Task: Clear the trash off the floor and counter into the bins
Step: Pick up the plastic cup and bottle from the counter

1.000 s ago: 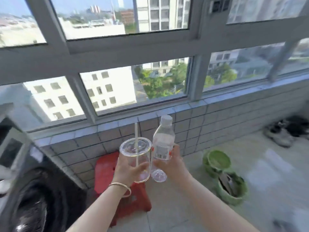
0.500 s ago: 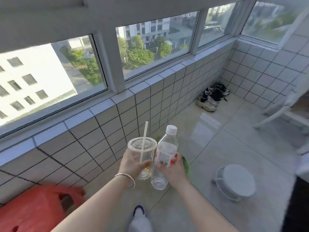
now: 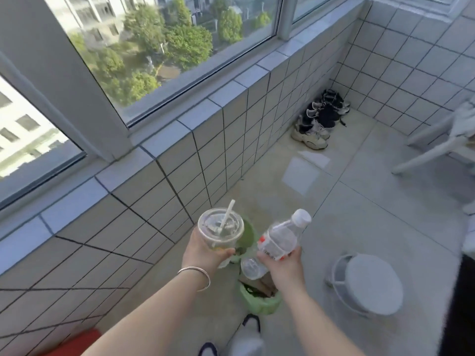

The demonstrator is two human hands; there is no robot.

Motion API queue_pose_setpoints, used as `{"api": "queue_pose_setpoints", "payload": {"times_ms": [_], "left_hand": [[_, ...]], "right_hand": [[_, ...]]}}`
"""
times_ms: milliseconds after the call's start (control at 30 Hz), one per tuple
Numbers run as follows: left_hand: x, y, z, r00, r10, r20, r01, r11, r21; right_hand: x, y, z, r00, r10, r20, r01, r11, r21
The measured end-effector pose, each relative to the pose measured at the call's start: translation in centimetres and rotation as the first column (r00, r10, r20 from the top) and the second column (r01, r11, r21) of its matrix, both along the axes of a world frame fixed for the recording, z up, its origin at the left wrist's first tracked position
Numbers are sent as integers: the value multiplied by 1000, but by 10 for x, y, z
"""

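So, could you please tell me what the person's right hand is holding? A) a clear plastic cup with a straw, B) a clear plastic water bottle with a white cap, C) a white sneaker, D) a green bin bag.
B: the right hand grips a clear plastic water bottle with a white cap, tilted above the green-lined bins; the cup with the straw is in the left hand.
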State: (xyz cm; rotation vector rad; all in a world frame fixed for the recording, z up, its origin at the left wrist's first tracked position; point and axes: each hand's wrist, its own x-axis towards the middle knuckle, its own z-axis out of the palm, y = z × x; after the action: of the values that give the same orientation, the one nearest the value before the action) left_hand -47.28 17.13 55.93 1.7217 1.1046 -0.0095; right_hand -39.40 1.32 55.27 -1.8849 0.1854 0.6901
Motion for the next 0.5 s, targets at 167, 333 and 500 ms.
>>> {"api": "queue_pose_setpoints", "payload": {"times_ms": [167,333,500], "left_hand": [[45,23,-67,991,130,-39,-132,991,-37],[86,51,-145,981,183,-62,-189,976,-108],[118,68,-245,972,218,-92,-229,964,-134]], "right_hand": [[55,23,-71,998,10,-69,-14,998,-61],[95,54,-147,995,52,-89,-64,988,-137],[116,80,-242,993,101,-64,-113,971,-209]]}}
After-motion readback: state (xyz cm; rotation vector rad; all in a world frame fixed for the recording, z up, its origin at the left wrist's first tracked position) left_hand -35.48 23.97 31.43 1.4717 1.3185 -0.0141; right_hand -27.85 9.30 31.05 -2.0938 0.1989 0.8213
